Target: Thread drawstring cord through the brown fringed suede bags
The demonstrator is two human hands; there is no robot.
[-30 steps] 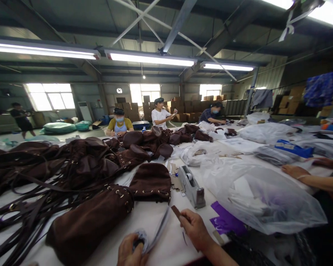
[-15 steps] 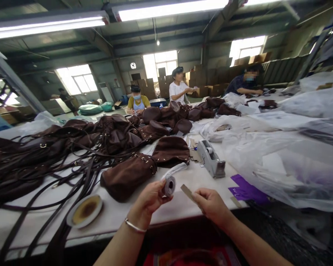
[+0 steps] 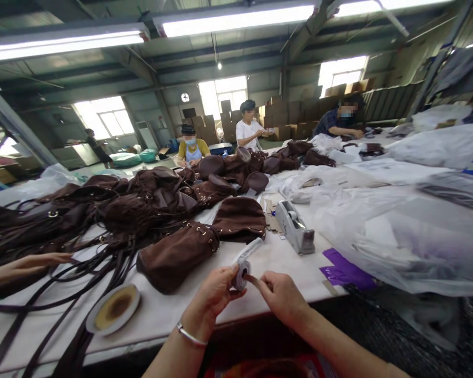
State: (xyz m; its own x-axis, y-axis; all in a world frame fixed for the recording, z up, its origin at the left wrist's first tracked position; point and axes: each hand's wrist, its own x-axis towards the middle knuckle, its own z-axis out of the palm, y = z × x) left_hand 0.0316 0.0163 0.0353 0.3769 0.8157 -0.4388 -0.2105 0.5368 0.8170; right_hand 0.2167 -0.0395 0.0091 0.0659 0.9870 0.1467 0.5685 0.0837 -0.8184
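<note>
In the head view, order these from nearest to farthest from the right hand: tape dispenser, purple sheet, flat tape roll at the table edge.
Measured from the right hand:
1. Purple sheet, just right of it.
2. Tape dispenser, farther back on the table.
3. Flat tape roll, far to the left, beyond the left hand.

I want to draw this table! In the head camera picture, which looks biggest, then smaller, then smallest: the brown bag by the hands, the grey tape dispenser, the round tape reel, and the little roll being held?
1. brown bag
2. round tape reel and grey tape dispenser: look alike, unranked.
3. little roll, though nearest the camera.
</note>
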